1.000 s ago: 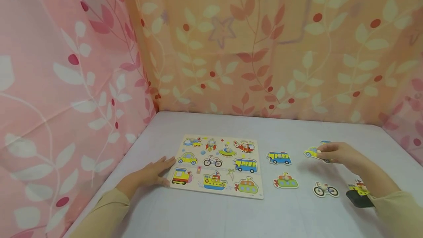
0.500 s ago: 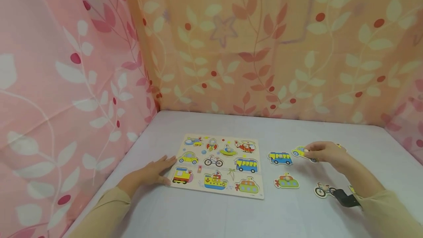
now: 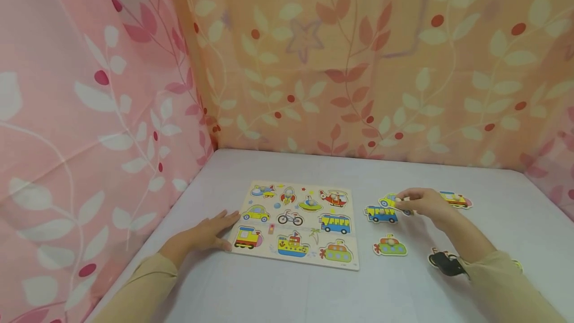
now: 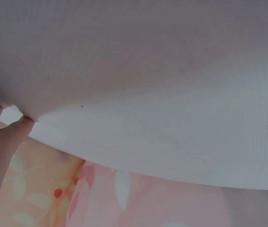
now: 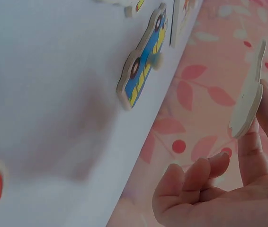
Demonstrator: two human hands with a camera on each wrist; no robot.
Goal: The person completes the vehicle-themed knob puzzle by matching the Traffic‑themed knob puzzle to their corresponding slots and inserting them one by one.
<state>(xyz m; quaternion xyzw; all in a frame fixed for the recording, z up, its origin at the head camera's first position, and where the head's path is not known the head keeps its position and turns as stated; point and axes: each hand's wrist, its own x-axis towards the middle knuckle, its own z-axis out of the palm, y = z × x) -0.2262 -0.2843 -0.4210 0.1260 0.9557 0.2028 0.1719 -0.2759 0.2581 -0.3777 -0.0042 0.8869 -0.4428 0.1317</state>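
Note:
My right hand [image 3: 423, 206] pinches a yellow car puzzle piece [image 3: 386, 200] by its knob, above the table. In the head view it overlaps the blue bus piece [image 3: 381, 215]. The right wrist view shows the car's plain wooden back [image 5: 247, 106] between thumb and finger, the other fingers loosely curled. The bus, knob up, lies on the table below. My left hand [image 3: 206, 233] rests with fingers extended at the left edge of the wooden puzzle board [image 3: 314, 259], which shows vehicle pictures. Only the fingertips [image 4: 27, 119] of that hand appear in its wrist view, against the white cloth.
On the table's right side lie a submarine piece [image 3: 390, 246], a train piece [image 3: 456, 198] and a bicycle piece [image 3: 434, 257]. A black device [image 3: 448, 264] at the right wrist partly covers the bicycle. Patterned curtains [image 3: 278, 64] stand behind and to the left.
My right hand has carried the car piece leftward, from near the train to over the bus, uncovering the train. The left hand stays at the board's edge.

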